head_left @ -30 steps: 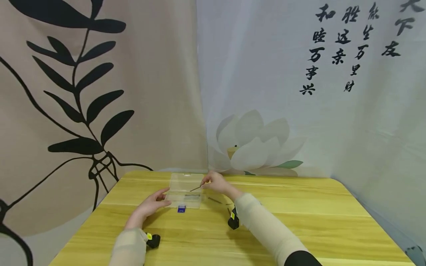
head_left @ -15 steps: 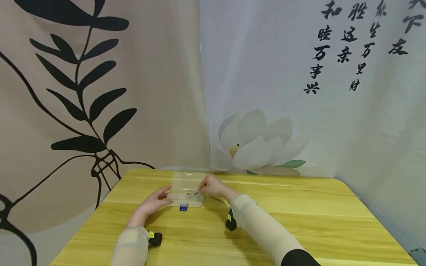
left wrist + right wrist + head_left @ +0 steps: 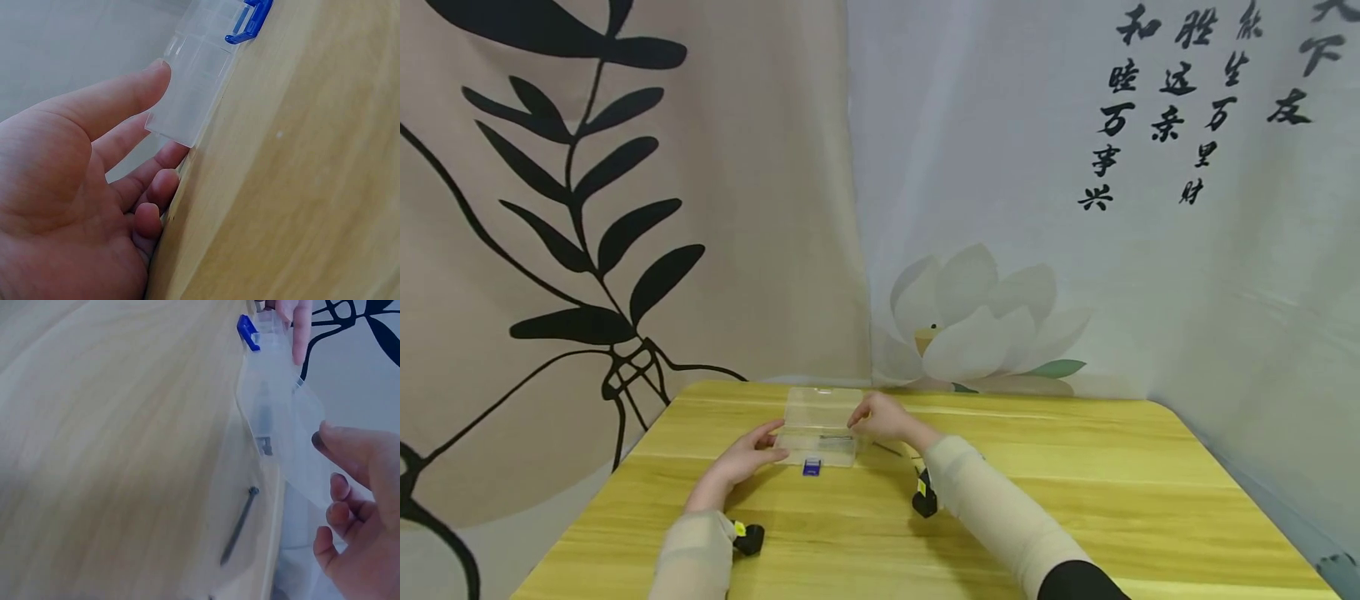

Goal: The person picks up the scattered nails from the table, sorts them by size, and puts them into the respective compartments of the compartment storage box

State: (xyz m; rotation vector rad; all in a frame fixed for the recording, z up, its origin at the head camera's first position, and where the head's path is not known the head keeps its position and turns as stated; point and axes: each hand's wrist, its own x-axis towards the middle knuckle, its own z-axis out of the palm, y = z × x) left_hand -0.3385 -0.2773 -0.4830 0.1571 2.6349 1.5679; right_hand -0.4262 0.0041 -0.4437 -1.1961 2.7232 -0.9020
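A clear plastic box (image 3: 790, 456) stands near the table's back edge, its lid (image 3: 817, 407) raised behind it. At the box's left end my left hand (image 3: 739, 464) grips the corner, thumb on the near side and fingers behind. A blue latch (image 3: 812, 467) hangs at its front. Thin dark nails or screws (image 3: 835, 437) lie inside, too small to tell which. Over the box's right end is my right hand (image 3: 883, 418); its thumb and visible fingers stand apart in the right wrist view, with nothing seen between them. Outside the box lies a loose nail or screw (image 3: 239, 525).
More dark slim pieces (image 3: 916, 460) lie right of the box, partly hidden by the right wrist. A black wrist camera (image 3: 925, 497) sits below the right sleeve, another camera (image 3: 748, 540) by the left. Printed curtains (image 3: 1000, 317) hang behind the wooden table (image 3: 1075, 500).
My right hand lowered a dark nail or screw into the box and let it go. The left hand stays at the box's left end.
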